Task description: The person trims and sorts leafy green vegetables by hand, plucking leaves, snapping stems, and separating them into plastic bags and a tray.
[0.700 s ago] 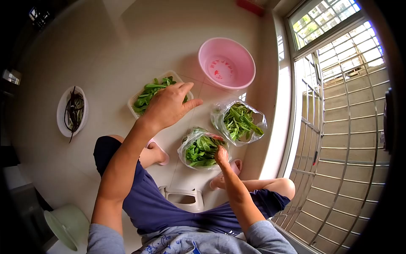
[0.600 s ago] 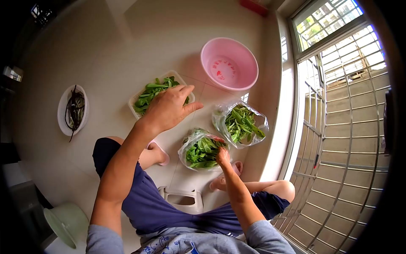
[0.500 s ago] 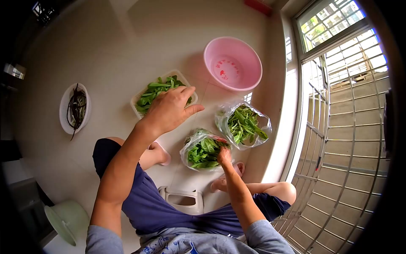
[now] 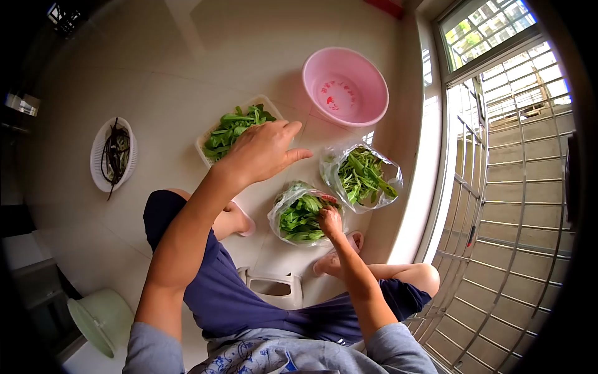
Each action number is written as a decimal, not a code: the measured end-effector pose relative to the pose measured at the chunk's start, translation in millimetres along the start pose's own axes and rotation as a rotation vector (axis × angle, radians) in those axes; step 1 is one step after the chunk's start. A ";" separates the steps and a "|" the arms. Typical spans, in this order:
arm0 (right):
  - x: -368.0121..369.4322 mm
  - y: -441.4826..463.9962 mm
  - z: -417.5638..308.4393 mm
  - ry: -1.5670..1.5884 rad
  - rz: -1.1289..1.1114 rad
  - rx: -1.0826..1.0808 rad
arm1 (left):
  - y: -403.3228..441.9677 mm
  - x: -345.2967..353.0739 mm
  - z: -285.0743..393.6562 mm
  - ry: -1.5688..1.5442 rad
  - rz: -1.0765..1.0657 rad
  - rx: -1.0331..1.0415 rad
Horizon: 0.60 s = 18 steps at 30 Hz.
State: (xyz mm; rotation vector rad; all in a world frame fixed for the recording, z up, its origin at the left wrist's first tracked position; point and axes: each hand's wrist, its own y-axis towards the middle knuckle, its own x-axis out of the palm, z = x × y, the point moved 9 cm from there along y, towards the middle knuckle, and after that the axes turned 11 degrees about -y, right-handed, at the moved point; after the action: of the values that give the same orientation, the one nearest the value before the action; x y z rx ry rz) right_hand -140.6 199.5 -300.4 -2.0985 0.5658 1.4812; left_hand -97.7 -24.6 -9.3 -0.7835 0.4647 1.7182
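Observation:
My left hand (image 4: 265, 148) is raised with fingers stretched apart and holds nothing. It hides part of the cream basket (image 4: 200, 148), where green leafy vegetables (image 4: 237, 129) lie. At the right side of a clear plastic bag (image 4: 274, 222), my right hand (image 4: 331, 222) has its fingers bent and pressed together on the leafy greens (image 4: 301, 218) inside; its fingertips are partly hidden among the leaves. A second open plastic bag (image 4: 391, 194) with narrower-leaved greens (image 4: 359, 175) stands just beyond it, to the right.
A pink basin (image 4: 372, 113) with red print stands on the tiled floor (image 4: 168, 56). At left, a white basket (image 4: 97, 171) holds dark, stringy stalks (image 4: 116, 153). A low plastic stool (image 4: 288, 298) is between my legs. A pale green tub (image 4: 103, 318) lies lower left. Right is a barred window (image 4: 517, 187).
My left hand has shifted slightly right, away from the cream basket. My right hand's fingers have curled further in over the greens. The whole view has moved a little.

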 end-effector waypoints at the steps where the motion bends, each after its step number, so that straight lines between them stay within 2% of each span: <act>1: -15.9 2.8 -1.6 -0.009 0.005 -0.001 | -0.3 -0.9 4.0 -0.006 0.050 0.074; 3: -11.2 -1.9 -4.7 0.219 -0.441 0.057 | -2.6 -6.3 12.2 -0.017 0.109 0.153; 4: -27.1 -1.5 -7.7 0.210 -0.435 0.059 | -1.3 -2.3 10.3 -0.015 0.049 0.108; 7: -53.7 -5.3 -24.0 0.507 -0.480 0.010 | -3.2 5.3 6.7 -0.004 -0.048 0.049; 8: -60.5 -6.2 -25.8 0.515 -0.507 -0.008 | -4.6 11.3 2.5 0.004 -0.089 0.024; 11: -84.0 -12.3 -32.7 0.604 -0.523 0.018 | -8.8 28.4 -7.4 0.041 -0.145 0.061; 13: -110.4 -17.4 -45.1 0.976 -0.392 0.096 | -15.4 40.0 -13.9 0.068 -0.200 0.055; 18: -138.3 -33.6 -50.5 0.962 -0.307 0.085 | -39.5 80.7 -31.5 0.086 -0.323 0.085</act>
State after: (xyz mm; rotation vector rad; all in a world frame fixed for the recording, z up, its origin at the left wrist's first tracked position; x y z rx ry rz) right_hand -127.6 201.1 -150.0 -2.5944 0.5683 0.2061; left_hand -63.3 21.6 -85.1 -0.8248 0.4402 1.3622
